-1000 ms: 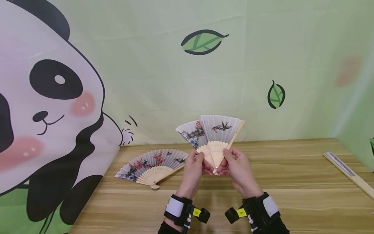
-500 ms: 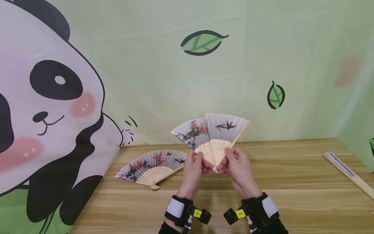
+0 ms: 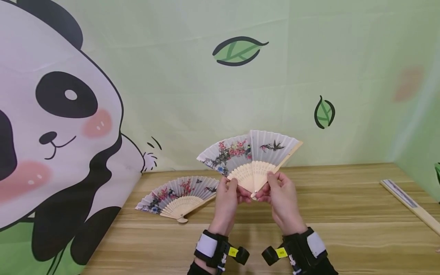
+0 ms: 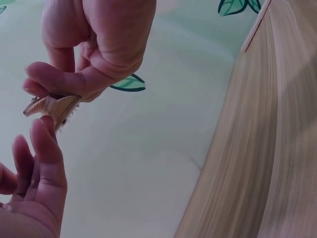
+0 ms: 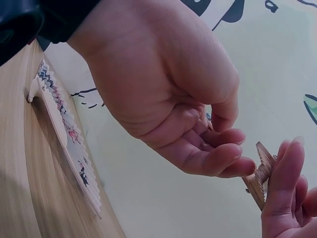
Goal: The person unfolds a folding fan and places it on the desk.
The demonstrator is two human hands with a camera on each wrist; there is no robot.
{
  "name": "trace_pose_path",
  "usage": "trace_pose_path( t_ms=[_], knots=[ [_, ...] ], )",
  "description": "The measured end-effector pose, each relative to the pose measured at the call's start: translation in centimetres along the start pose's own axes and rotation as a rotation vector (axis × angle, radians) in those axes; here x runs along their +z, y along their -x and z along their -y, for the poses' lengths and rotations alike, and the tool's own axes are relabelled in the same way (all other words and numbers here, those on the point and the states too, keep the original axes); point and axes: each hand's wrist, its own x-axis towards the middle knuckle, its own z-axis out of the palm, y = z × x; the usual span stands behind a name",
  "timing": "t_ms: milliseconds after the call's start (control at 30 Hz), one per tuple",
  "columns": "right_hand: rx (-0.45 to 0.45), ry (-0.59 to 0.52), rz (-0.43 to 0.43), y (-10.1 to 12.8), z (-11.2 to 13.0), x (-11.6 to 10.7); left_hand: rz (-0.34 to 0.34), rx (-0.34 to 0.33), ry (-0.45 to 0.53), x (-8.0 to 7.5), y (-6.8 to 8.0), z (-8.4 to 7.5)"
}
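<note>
I hold a paper folding fan (image 3: 248, 156) upright above the table, partly spread, with painted blossoms and a bird. My left hand (image 3: 237, 190) pinches the wooden ribs on its left side. On the right side my right hand (image 3: 269, 188) pinches the ribs, and both hands meet near the pivot. The left wrist view shows the fan's wooden pivot end (image 4: 52, 106) pinched by the right hand (image 4: 99, 49), with my left fingers (image 4: 42, 163) just below. In the right wrist view the pivot end (image 5: 260, 173) sits between the left hand (image 5: 163, 94) and my right fingertips (image 5: 287, 178).
A second fan (image 3: 180, 193) lies spread flat on the wooden table (image 3: 343, 236), left of my hands; it also shows edge-on as the flat fan (image 5: 64, 129). A closed fan (image 3: 409, 204) lies at the right edge. A panda backdrop (image 3: 58, 126) hangs behind.
The held fan has spread wider: its left leaves swung further left and its right guard further right and lower. Both hands stayed at the ribs.
</note>
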Motion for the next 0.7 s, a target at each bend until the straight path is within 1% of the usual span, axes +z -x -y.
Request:
trace_pose_path(
  t_ms=[300,500,700],
  knots=[
    [-0.032,-0.049,-0.03,0.1,-0.17,0.13,-0.023,0.027,0.012,0.11,0.05,0.13],
    [-0.05,-0.076,-0.051,0.16,-0.2,0.22,-0.012,0.046,0.001,0.08,0.14,0.11],
    [-0.055,-0.09,-0.064,0.15,-0.14,0.17,-0.008,0.043,0.001,0.08,0.15,0.12]
  ],
)
